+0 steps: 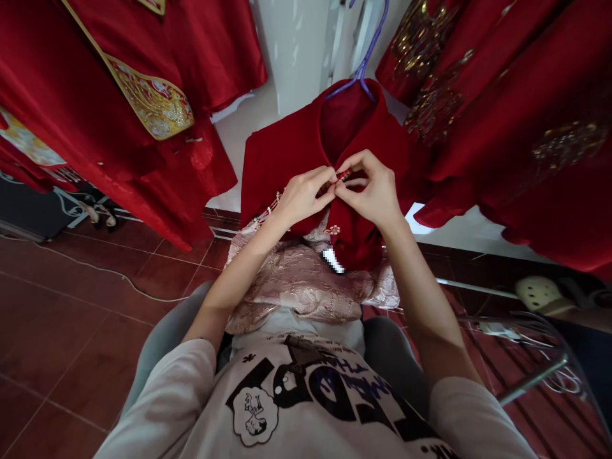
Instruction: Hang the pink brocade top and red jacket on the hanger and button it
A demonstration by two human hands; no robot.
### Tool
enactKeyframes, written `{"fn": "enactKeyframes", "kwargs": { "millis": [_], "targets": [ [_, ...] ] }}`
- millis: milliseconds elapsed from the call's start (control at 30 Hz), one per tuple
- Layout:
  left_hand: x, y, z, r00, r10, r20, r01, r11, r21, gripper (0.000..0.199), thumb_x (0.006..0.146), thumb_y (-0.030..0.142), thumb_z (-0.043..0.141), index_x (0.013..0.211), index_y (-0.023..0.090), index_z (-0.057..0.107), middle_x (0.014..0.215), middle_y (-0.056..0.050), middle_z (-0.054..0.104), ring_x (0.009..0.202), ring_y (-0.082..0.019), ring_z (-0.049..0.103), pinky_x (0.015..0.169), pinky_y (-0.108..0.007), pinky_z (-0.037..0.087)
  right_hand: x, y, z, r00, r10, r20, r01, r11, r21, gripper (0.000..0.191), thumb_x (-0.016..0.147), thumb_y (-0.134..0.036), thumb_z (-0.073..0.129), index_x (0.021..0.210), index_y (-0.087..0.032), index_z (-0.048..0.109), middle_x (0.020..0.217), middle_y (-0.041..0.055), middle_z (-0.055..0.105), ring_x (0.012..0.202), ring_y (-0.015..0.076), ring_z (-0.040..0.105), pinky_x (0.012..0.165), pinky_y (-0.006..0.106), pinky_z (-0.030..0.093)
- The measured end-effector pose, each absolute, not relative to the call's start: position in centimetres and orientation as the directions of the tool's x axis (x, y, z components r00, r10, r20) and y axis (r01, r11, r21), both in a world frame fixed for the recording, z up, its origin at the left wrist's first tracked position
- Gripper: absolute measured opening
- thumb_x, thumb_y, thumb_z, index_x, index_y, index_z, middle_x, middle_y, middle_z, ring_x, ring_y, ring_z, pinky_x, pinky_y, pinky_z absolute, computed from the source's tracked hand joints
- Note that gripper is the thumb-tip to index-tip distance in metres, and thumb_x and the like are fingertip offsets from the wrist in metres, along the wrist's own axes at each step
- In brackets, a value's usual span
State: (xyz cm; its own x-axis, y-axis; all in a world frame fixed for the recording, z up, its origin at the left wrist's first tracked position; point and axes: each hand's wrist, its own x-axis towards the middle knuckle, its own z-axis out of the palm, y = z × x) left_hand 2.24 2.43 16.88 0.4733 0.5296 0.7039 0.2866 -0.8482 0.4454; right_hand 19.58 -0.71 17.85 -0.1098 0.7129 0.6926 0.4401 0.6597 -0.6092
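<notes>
Jacket (pixel 277 162) | we judge soft, light; grip front edges, below hanger (pixel 362 69) | left hand (pixel 303 193), right hand (pixel 375 191): fingertips pinching red fastener (pixel 343 174)

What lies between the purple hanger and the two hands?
In the head view, the open neck of the red jacket lies between the purple hanger and the left hand and right hand.
</notes>
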Motion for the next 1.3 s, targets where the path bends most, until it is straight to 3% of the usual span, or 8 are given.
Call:
{"fn": "enactKeyframes", "kwargs": {
  "millis": [133, 267, 467, 600, 767, 1033, 1200, 1300],
  "targets": [
    [3.2, 1.9, 15.9, 0.424, 0.606, 0.673, 0.331, -0.796, 0.507, 0.017, 0.085, 0.016, 0.066, 0.101, 0.021, 0.059, 0.103, -0.005, 0.068, 0.092, -0.020, 0.068, 0.085, -0.032, 0.055, 19.0, 0.6, 17.1, -0.064, 0.713, 0.698, 0.528, 0.618, -0.583, 0.031, 0.082, -0.039, 0.068, 0.109, -0.026, 0.060, 0.098, 0.0050, 0.064, 0.092, 0.0214, 0.063, 0.087, 0.044, 0.061],
    [3.9, 1.1, 13.9, 0.366, 0.690, 0.625, 0.158, -0.708, 0.689, 0.038, 0.084, 0.011, 0.063, 0.119, 0.021, 0.055, 0.122, -0.009, 0.065, 0.098, -0.017, 0.069, 0.079, -0.027, 0.059, 18.9, 0.1, 15.4, -0.036, 0.706, 0.707, 0.561, 0.600, -0.571, 0.046, 0.083, -0.034, 0.063, 0.126, -0.025, 0.052, 0.121, 0.0097, 0.059, 0.107, 0.0250, 0.061, 0.090, 0.047, 0.059],
    [4.5, 1.1, 11.2, 0.404, 0.718, 0.567, -0.054, -0.600, 0.798, 0.052, 0.092, 0.012, 0.054, 0.140, 0.030, 0.046, 0.134, -0.008, 0.063, 0.116, -0.018, 0.067, 0.097, -0.036, 0.059, 20.2, -2.7, 12.6, -0.051, 0.737, 0.674, 0.600, 0.562, -0.569, 0.083, 0.079, -0.027, 0.066, 0.152, -0.036, 0.026, 0.159, 0.0100, 0.030, 0.136, 0.0338, 0.046, 0.093, 0.051, 0.058],
    [5.6, 1.0, 10.2, 0.398, 0.713, 0.577, -0.135, -0.577, 0.806, 0.051, 0.097, 0.024, 0.054, 0.145, 0.032, 0.040, 0.144, -0.008, 0.057, 0.128, -0.021, 0.061, 0.110, -0.044, 0.051, 20.0, -3.0, 11.7, -0.081, 0.704, 0.706, 0.678, 0.558, -0.479, 0.085, 0.081, -0.026, 0.060, 0.156, -0.029, 0.018, 0.161, 0.0119, 0.027, 0.152, 0.0347, 0.023, 0.113, 0.063, 0.041],
    [7.0, 0.2, 9.3, 0.393, 0.713, 0.581, -0.202, -0.550, 0.811, 0.049, 0.102, 0.029, 0.050, 0.148, 0.030, 0.035, 0.156, -0.006, 0.044, 0.148, -0.025, 0.038, 0.122, -0.051, 0.036, 17.7, -2.9, 11.0, -0.049, 0.712, 0.700, 0.741, 0.496, -0.453, 0.071, 0.091, -0.033, 0.051, 0.154, -0.032, 0.021, 0.163, 0.0116, 0.024, 0.154, 0.0334, 0.020, 0.116, 0.066, 0.032],
    [6.7, 0.3, 9.0, 0.400, 0.791, 0.462, -0.160, -0.436, 0.886, 0.055, 0.101, 0.053, 0.045, 0.150, 0.030, 0.034, 0.163, -0.005, 0.032, 0.153, -0.021, 0.028, 0.126, -0.047, 0.028, 20.5, -1.3, 10.3, 0.171, 0.641, 0.749, 0.682, 0.472, -0.559, 0.048, 0.082, -0.023, 0.054, 0.130, -0.023, 0.052, 0.125, 0.0118, 0.061, 0.108, 0.0244, 0.063, 0.093, 0.047, 0.056],
    [6.3, 0.7, 8.1, 0.333, 0.854, 0.401, -0.115, -0.385, 0.916, 0.050, 0.100, 0.051, 0.045, 0.145, 0.030, 0.041, 0.163, -0.005, 0.033, 0.154, -0.020, 0.026, 0.126, -0.048, 0.024, 25.5, -0.7, 10.8, 0.223, 0.731, 0.646, 0.573, 0.438, -0.693, 0.051, 0.072, -0.021, 0.066, 0.122, -0.024, 0.054, 0.083, 0.0009, 0.065, 0.065, 0.0160, 0.058, 0.072, 0.039, 0.058],
    [6.2, 1.1, 7.7, 0.270, 0.890, 0.369, -0.096, -0.356, 0.930, 0.046, 0.100, 0.048, 0.047, 0.143, 0.031, 0.044, 0.161, -0.004, 0.037, 0.153, -0.021, 0.029, 0.124, -0.050, 0.028, 26.7, -1.6, 12.3, 0.131, 0.820, 0.557, 0.449, 0.452, -0.771, 0.046, 0.075, -0.025, 0.071, 0.119, -0.025, 0.057, 0.074, -0.0017, 0.062, 0.058, 0.0133, 0.055, 0.062, 0.034, 0.056]
  ]
}}
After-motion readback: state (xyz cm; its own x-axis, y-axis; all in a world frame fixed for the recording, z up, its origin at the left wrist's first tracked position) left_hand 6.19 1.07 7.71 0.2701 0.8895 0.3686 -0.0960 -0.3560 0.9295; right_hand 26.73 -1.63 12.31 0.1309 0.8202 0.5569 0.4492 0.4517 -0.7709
